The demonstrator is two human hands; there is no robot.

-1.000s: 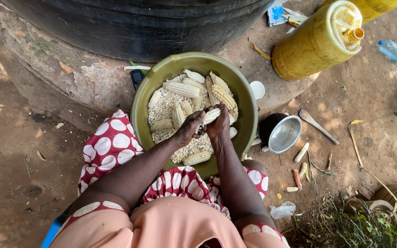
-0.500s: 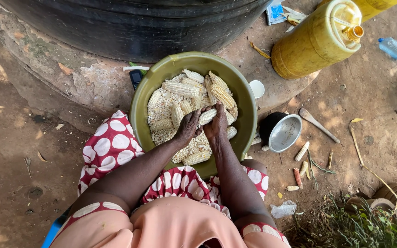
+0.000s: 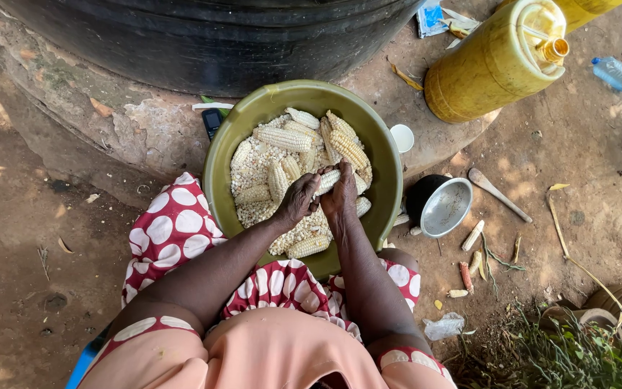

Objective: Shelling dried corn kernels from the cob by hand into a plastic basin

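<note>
A big black round tank (image 3: 203, 36) fills the top, a yellow plastic jerrycan (image 3: 494, 61) lies to its right. Below, the olive-green round plastic basin (image 3: 379, 151) holds pale maize cobs and loose kernels. Over it, the left hand (image 3: 298, 200) and right hand (image 3: 340, 193), fingers closed, both grip one pale cob (image 3: 327, 179).

Basin (image 3: 217, 155): olive-green plastic, smooth, dull sheen. Maize cobs (image 3: 282, 138): dry, knobbly, matt. Small pot (image 3: 446, 206): shiny metal inside, blackened outside. Jerrycan (image 3: 491, 65): yellow plastic, scuffed. Tank (image 3: 203, 36): black ribbed plastic, matt. Skirt (image 3: 167, 223): red-and-white spotted cloth. Ground (image 3: 23, 238): rough bare earth.
</note>
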